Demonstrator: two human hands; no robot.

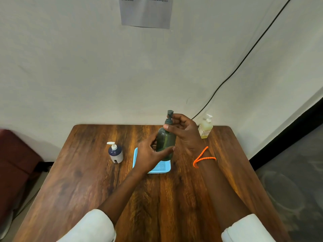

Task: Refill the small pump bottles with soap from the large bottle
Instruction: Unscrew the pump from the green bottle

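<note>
Both hands on one dark green pump bottle (pixel 165 142), held upright over a blue tray (pixel 161 167).
Left to right: navy-and-white pump bottle (pixel 115 153) standing apart on the table (pixel 87 180); left hand (pixel 150 155) gripping the green bottle's body; right hand (pixel 183 131) with fingers curled round its pump collar; yellow pump bottle (pixel 205 127) at the table's far right edge.

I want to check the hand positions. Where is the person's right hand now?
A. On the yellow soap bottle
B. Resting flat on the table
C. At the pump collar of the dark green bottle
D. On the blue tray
C: the right hand curls its fingers around the pump collar of the dark green bottle, while the left hand grips the bottle's body.
</note>
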